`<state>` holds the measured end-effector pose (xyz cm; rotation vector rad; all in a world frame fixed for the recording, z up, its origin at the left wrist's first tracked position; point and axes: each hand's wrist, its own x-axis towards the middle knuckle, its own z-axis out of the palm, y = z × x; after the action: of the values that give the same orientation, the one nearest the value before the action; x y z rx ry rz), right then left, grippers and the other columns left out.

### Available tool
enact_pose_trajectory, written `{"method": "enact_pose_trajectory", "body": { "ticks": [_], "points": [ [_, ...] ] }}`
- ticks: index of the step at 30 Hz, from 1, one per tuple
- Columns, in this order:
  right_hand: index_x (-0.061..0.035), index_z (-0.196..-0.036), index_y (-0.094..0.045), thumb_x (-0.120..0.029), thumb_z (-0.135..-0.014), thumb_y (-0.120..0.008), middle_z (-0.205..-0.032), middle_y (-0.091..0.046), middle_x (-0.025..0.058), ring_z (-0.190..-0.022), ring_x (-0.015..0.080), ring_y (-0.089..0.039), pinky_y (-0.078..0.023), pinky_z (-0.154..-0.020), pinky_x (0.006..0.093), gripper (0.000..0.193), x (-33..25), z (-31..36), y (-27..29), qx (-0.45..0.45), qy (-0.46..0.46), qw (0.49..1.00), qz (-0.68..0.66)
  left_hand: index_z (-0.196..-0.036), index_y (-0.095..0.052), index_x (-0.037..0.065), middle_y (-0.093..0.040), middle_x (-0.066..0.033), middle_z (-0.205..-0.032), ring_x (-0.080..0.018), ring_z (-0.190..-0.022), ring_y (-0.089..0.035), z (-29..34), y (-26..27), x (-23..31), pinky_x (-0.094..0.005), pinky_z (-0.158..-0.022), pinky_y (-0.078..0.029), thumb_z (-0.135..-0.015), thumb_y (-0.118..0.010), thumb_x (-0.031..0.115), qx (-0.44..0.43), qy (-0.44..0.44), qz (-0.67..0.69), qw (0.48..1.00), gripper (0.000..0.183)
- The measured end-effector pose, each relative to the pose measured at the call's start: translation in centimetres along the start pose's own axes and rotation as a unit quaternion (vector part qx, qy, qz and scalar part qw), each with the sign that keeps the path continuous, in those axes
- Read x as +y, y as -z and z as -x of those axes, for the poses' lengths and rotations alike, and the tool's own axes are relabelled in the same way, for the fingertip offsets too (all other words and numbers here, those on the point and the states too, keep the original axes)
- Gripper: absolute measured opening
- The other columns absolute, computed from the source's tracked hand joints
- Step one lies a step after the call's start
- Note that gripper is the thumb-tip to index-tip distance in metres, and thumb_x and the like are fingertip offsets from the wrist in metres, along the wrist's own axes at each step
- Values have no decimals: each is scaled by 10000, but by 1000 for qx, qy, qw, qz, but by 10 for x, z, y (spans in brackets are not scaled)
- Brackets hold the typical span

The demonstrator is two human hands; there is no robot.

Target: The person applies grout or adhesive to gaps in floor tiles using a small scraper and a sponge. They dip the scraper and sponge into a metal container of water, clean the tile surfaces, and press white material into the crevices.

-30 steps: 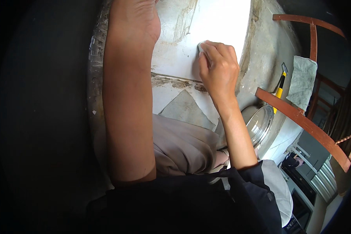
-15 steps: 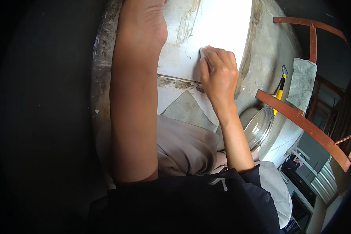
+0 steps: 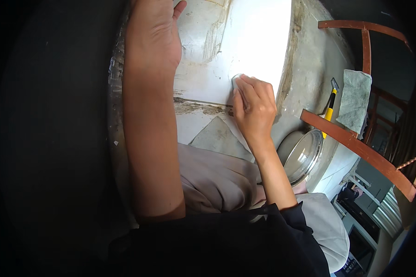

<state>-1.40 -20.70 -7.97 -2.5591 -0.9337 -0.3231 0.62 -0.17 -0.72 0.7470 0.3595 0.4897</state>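
Filling the lower edge, a black garment (image 3: 208,247) lies nearest, with both bare forearms reaching out from it. Just beyond it spread the folds of beige trousers (image 3: 212,177), and to the right, past the short black sleeve, a rounded stretch of pale grey fabric (image 3: 323,226). Ahead of the trousers, a grey triangular patch (image 3: 222,138) lies against white tiling, below a dark, grimy joint (image 3: 203,107) that runs crosswise.

Past that joint, the right hand (image 3: 256,104) rests low over a brightly lit white tile (image 3: 254,41). Its fingers are bent and pressed together, pinching a small pale pad (image 3: 236,81) against the thumb; the pad is mostly hidden, its visible edge at the tile's face. The left hand (image 3: 158,41) reaches farther up, cut off by the upper edge: one digit stands out to the side, and how the others are set cannot be told.

To the right of the right forearm sits a round basin (image 3: 305,154) with a shiny metal rim. Beyond it lies a scraper (image 3: 329,108) with a yellow and black handle. Farther right, a grey-green cloth (image 3: 356,99) hangs over a reddish-brown frame (image 3: 370,154), and past that shows a corrugated sheet (image 3: 387,214).
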Motion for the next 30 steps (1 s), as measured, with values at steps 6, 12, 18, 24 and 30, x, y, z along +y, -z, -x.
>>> {"method": "enact_pose_trajectory", "body": {
  "ticks": [6,12,18,24,30],
  "points": [
    [-6,-916,-680,6,-722,-640,-951,-654,132,-868,293,-585,-501,-761,373,198,6,-33,-5,-9,-61,998,0,-1117,-599,139,-587,21,-1046,-111,-976,-484,3,-8,0,-288,-892,-300,-765,-713,318,74,-2,-44,996,411],
    [2,-914,-677,21,-714,-648,-944,-654,124,-880,292,-595,-508,-761,366,202,4,-4,-5,16,-13,999,-25,-1164,-574,77,-522,-26,-1112,-169,-1029,-455,-26,14,-19,-357,-973,-335,-724,-791,288,94,25,-16,995,535],
    [-7,-888,-678,0,-717,-638,-920,-658,115,-817,286,-566,-488,-744,358,176,41,-93,-30,46,-73,996,0,-1107,-591,67,-536,-30,-1072,-140,-1015,-459,-19,11,-14,-304,-919,-367,-729,-788,286,113,33,-14,993,480],
    [6,-912,-678,44,-683,-662,-951,-657,126,-871,299,-594,-510,-769,368,232,10,-34,-20,53,-13,997,-51,-1091,-594,87,-539,-16,-1070,-140,-1009,-461,-23,13,-15,-295,-912,-360,-741,-770,305,122,11,-36,992,448],
    [-17,-845,-687,-25,-716,-633,-862,-656,113,-808,297,-573,-489,-731,377,140,56,-121,-48,69,-61,996,-17,-1180,-559,95,-528,-14,-1102,-143,-1023,-454,-15,7,-14,-301,-927,-343,-757,-747,327,115,29,-47,992,518]
  ]
}}
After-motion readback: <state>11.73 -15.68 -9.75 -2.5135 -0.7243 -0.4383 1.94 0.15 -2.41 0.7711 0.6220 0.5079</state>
